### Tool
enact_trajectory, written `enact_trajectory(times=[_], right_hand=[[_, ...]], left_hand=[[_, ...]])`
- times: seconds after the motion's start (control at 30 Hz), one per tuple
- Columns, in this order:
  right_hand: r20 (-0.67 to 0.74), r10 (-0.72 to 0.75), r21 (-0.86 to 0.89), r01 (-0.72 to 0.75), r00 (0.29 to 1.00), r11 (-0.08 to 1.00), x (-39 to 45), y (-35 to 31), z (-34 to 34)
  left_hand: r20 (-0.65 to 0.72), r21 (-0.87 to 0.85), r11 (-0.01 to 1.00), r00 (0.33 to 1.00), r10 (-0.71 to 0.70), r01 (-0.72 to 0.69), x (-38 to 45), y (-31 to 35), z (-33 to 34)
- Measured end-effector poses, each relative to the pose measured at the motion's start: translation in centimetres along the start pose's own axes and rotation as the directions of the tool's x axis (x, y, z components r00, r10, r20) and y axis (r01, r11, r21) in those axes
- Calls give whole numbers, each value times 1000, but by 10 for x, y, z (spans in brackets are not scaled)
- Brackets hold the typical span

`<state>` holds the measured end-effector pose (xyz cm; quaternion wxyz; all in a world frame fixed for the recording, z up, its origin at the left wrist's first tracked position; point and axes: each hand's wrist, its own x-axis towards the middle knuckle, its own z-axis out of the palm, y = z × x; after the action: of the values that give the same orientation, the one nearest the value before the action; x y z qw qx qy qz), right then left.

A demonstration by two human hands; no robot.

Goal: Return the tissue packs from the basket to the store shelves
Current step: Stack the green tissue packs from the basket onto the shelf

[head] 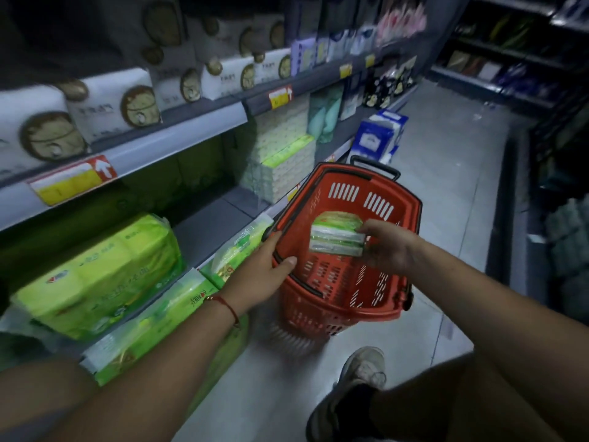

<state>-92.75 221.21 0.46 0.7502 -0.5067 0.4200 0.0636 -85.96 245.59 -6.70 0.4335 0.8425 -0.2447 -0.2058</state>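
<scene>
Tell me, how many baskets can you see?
1. The red basket stands on the floor beside the shelves, with the left hand gripping its rim. Others could be hidden out of view.

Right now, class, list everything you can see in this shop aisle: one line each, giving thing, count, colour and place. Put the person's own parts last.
basket: one, red with black handles, on the floor beside the shelves
tissue packs in basket: a small stack, green and white, exact count unclear
large tissue bundles: several, bright green, bottom shelf and floor edge on the left
white packs: many, white with round brown pictures, upper shelf
boxed stack: one stack, pale cream and green, lower shelf behind the basket
blue and white pack: one, on the floor farther down the aisle
price tags: several, yellow and red, on shelf edges
left hand: grips the basket rim
right hand: holds the packs in the basket
shoe: one, grey, on the floor
</scene>
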Motion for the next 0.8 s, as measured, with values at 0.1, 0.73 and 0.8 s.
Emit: enact_trajectory(times=[0.1,0.73,0.8], right_hand=[[64,-54,-28,56,996,998,-44,4,12],[526,-330,-486,596,784,640,-158,84,128],[593,-346,-487,666,727,566,-153,95,146]], left_hand=[[-2,-158,986,998,57,-56,-27,23,-13],[-360,-108,986,930,77,-123,-194,3,-65],[-428,-99,992,903,32,-81,-211,-6,-71]])
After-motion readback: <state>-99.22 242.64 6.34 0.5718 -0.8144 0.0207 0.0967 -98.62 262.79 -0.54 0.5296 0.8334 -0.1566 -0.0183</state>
